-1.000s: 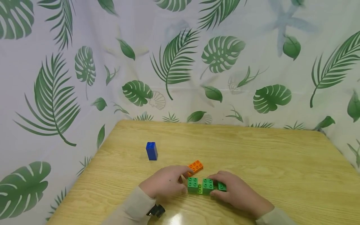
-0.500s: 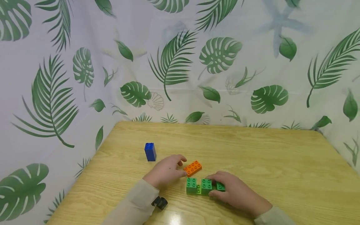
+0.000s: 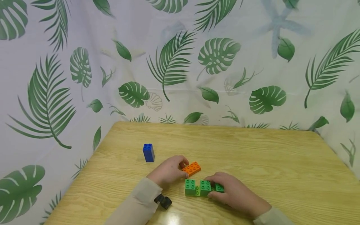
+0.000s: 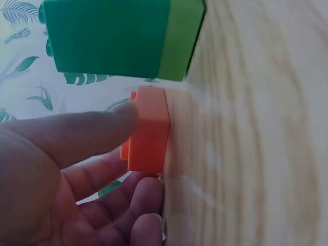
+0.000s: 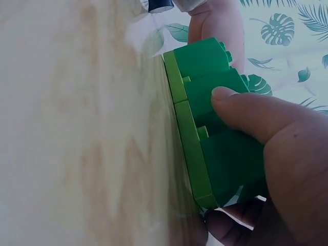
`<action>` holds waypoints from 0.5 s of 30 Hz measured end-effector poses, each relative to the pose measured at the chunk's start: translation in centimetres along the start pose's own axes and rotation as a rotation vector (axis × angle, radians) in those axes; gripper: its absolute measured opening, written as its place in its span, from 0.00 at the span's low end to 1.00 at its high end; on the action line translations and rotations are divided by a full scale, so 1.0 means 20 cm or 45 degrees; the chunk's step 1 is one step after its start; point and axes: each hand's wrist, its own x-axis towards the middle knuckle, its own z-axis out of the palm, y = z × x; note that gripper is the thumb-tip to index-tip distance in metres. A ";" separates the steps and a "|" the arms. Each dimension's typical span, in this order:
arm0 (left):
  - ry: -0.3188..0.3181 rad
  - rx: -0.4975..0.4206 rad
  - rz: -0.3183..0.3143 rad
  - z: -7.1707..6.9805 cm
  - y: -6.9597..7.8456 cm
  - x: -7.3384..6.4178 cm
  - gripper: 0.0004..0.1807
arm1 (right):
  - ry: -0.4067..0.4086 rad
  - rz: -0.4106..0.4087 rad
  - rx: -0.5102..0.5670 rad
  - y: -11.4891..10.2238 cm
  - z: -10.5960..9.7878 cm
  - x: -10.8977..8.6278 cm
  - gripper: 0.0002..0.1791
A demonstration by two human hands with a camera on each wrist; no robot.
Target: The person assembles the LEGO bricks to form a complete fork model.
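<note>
My left hand is at the left end of an orange brick lying studs up on the table. Its thumb and fingers pinch the brick from either side; the left wrist view has the thumb on the orange brick and curled fingers below it. My right hand grips a row of green bricks on a thin lime-green base. In the right wrist view, the thumb presses the middle green brick, and the base shows a seam. The palm hides part of the row.
A tall blue brick stack stands upright on the wooden table, beyond and left of the left hand. A dark device is strapped at the left wrist. A leaf-patterned cloth hangs behind the table.
My left hand has left the left end of the green row, moved up beside the orange brick and closed around its end. My right hand keeps its grip. The head view shifts slightly.
</note>
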 end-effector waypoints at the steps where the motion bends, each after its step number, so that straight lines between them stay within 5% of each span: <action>1: 0.000 0.002 0.006 0.00 0.00 0.00 0.19 | -0.002 0.007 0.001 0.00 0.00 0.00 0.27; 15: -0.082 -0.020 0.081 0.00 -0.02 -0.04 0.15 | 0.053 -0.063 0.037 -0.05 -0.09 -0.02 0.26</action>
